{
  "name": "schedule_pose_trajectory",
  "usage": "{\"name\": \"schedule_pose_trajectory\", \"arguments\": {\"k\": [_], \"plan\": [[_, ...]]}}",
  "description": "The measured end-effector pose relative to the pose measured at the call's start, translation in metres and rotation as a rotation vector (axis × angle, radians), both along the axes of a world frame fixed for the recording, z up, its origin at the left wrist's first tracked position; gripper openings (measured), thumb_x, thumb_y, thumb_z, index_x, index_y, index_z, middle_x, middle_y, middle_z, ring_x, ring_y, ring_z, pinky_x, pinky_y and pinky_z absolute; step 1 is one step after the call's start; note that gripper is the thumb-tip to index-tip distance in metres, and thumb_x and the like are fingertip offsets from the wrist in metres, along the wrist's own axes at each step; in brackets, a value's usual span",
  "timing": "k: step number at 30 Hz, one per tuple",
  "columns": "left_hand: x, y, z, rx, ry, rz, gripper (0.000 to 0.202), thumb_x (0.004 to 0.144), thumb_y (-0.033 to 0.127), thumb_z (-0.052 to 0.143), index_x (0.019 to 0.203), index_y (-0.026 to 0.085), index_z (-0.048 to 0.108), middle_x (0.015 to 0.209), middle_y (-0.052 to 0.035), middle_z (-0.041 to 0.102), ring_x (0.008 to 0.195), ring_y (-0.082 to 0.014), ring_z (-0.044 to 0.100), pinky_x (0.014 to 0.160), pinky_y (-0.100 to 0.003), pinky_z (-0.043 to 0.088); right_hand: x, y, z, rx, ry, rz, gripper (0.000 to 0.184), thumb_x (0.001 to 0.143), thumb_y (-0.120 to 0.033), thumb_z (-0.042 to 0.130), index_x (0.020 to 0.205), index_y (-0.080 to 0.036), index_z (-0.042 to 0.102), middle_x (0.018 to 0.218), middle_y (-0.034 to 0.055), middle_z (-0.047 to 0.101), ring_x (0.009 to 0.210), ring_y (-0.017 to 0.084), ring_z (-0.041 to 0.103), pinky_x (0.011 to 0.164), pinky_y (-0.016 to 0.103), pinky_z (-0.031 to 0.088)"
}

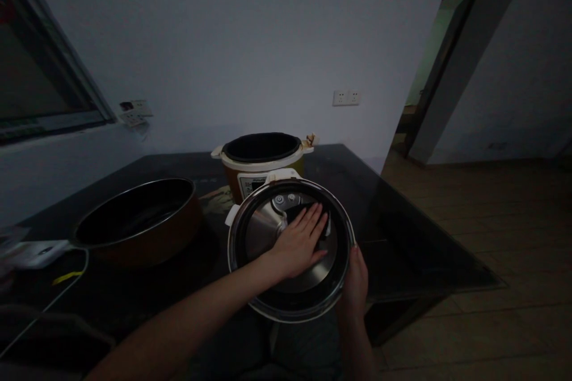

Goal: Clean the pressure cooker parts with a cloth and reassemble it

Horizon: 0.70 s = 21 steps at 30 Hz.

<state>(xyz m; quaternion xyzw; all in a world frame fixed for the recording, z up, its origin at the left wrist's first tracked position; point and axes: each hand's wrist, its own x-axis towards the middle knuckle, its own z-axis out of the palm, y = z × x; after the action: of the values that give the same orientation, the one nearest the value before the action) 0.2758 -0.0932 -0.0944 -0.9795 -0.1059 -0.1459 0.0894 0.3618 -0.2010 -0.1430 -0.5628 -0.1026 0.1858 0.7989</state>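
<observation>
An electric pressure cooker lid is held tilted up, with its metallic inner side and dark sealing ring facing me. My right hand grips its rim on the right, the fingers partly hidden behind it. Flat against the inner side lies my left hand, fingers stretched out over a dark patch that may be a cloth; I cannot make it out. Just behind the lid stands the electric pressure cooker body, uncovered, with a dark inside and a control panel on its front.
A wide brown pot sits to the left on the dark table. Near the left edge are a white device and a pale cable. Wall sockets are behind the table. Tiled floor shows at right.
</observation>
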Motion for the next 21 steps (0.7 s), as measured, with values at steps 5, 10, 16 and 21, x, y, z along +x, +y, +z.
{"name": "schedule_pose_trajectory", "arguments": {"k": [5, 10, 16, 21], "plan": [[-0.006, -0.005, 0.003, -0.128, 0.122, -0.188, 0.065, 0.096, 0.045, 0.039, 0.150, 0.014, 0.021, 0.159, -0.0173, 0.011, 0.147, -0.0236, 0.001, 0.119, -0.043, 0.012, 0.002, -0.001, -0.001, -0.036, -0.057, -0.010, 0.064, 0.080, -0.059, 0.049, 0.117, -0.009, 0.064, 0.125, 0.0151, 0.064, 0.118, 0.028, 0.055, 0.099, 0.039, 0.039], [-0.021, -0.018, 0.007, -0.368, 0.276, -0.307, 0.069, 0.097, 0.044, 0.035, 0.150, 0.004, 0.014, 0.158, -0.0191, 0.015, 0.147, -0.0204, 0.007, 0.120, -0.038, 0.014, 0.004, -0.001, -0.002, -0.066, -0.078, -0.052, 0.061, 0.079, -0.060, 0.050, 0.109, -0.010, 0.068, 0.112, 0.0141, 0.070, 0.109, 0.028, 0.059, 0.093, 0.039, 0.041], [-0.054, -0.023, 0.010, -0.575, 0.392, -0.337, 0.074, 0.095, 0.045, 0.040, 0.151, 0.006, 0.012, 0.157, -0.0182, 0.019, 0.146, -0.0257, 0.017, 0.118, -0.041, 0.023, 0.002, -0.001, 0.002, -0.102, -0.055, -0.048, 0.066, 0.080, -0.063, 0.046, 0.113, -0.009, 0.066, 0.113, 0.0142, 0.068, 0.108, 0.028, 0.058, 0.091, 0.037, 0.041], [-0.078, -0.018, 0.011, -0.582, 0.471, -0.392, 0.071, 0.097, 0.051, 0.031, 0.151, 0.007, 0.014, 0.158, -0.0155, 0.016, 0.147, -0.0205, 0.012, 0.120, -0.038, 0.016, 0.002, -0.001, -0.002, -0.114, -0.108, -0.061, 0.065, 0.083, -0.063, 0.045, 0.113, -0.009, 0.067, 0.118, 0.0147, 0.067, 0.111, 0.028, 0.057, 0.092, 0.037, 0.041]]}}
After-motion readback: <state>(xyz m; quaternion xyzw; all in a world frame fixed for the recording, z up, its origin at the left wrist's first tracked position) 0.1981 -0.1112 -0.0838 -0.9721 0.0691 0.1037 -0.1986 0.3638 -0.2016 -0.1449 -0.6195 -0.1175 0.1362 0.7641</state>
